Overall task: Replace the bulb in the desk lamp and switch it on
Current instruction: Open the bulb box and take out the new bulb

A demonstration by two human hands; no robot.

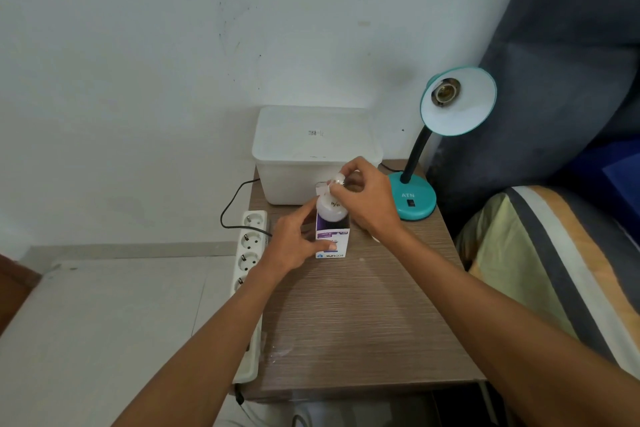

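Left hand (298, 243) grips carton (331, 239), mid-tabletop (363, 322) | right hand (363, 198) pinches bulb (330, 208) by its metal cap, half out, apparently | lamp (457, 100) at far right corner, socket empty | risk: slim pinch slips, bulb drops onto wood.

Left hand: our left hand (300, 242) reaches forward on a bare, extended forearm, fingers and thumb curled in a grip.
Right hand: our right hand (364, 196) sits higher, wrist bent downward, fingertips (341, 173) pinched together.
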